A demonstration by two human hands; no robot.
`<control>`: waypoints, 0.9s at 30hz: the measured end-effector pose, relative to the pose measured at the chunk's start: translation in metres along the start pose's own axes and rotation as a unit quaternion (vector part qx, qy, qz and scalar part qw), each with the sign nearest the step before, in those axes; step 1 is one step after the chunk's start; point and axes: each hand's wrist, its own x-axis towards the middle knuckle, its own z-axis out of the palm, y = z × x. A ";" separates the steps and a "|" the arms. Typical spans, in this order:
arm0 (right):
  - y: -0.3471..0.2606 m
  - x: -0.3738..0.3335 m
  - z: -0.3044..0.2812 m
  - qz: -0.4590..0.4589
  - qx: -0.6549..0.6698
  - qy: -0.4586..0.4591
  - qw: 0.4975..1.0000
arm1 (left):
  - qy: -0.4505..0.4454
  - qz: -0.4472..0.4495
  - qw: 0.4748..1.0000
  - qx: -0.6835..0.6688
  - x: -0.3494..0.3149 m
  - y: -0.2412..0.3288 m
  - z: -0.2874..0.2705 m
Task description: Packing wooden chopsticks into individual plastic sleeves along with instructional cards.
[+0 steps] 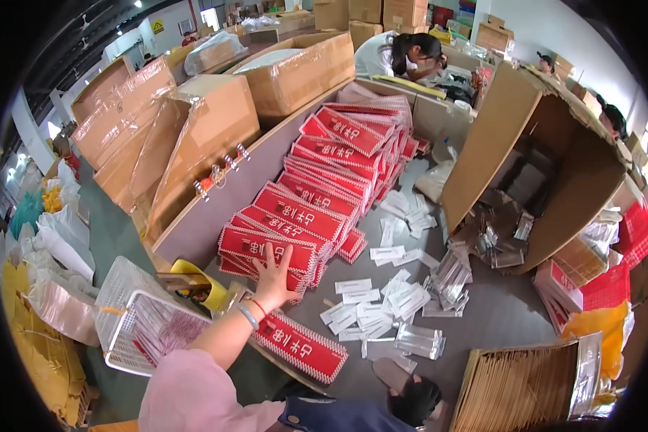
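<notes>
My left hand (272,277) lies with fingers spread on the near end of a long heap of flat red printed packets (288,212). Below its wrist, a single red packet (300,347) rests at the table's near edge. Right of the heap are scattered small white sachets (371,313) and several clear-wrapped ones (419,340). At the lower edge, a dark shape (416,403) with a little skin beside it seems to be my right hand (437,411); its fingers are hidden. A grey-brown oval piece (390,375) lies against that shape.
A tilted cardboard box (493,137) with sachets inside stands at right. A carton of tightly packed brown sheets (515,389) is at lower right. White basket (126,327) and yellow container (212,288) sit at left. Open cartons (216,122) line the divider; a person (385,57) works beyond.
</notes>
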 end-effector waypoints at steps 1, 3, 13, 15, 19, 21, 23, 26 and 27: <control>0.000 -0.001 0.001 -0.004 -0.001 0.009 1.000 | 0.037 0.012 0.999 -0.012 0.014 0.010 0.005; 0.001 -0.003 0.004 -0.009 -0.006 0.029 1.000 | 0.059 0.019 0.998 -0.029 0.051 0.022 0.014; 0.009 -0.011 0.017 -0.040 -0.024 0.054 0.997 | 0.083 0.037 0.996 -0.024 0.176 0.051 0.028; 0.015 -0.013 0.027 -0.049 -0.059 0.085 0.993 | 0.054 0.080 0.995 -0.035 0.167 0.046 0.013; 0.006 -0.012 0.016 -0.075 -0.034 0.150 0.985 | 0.037 0.132 0.990 -0.036 0.138 0.028 -0.012; 0.004 -0.010 0.006 -0.098 -0.019 0.189 0.977 | -0.009 0.091 0.995 -0.044 0.125 0.024 -0.015; 0.008 -0.006 0.004 -0.092 -0.028 0.161 0.982 | 0.005 0.091 0.995 -0.030 0.104 0.023 -0.017; 0.015 -0.008 0.016 -0.048 -0.047 0.061 0.996 | 0.051 0.258 0.965 -0.022 0.056 0.051 -0.028; 0.007 -0.014 0.011 -0.039 -0.048 0.013 0.998 | 0.012 0.325 0.942 -0.079 0.028 0.057 -0.032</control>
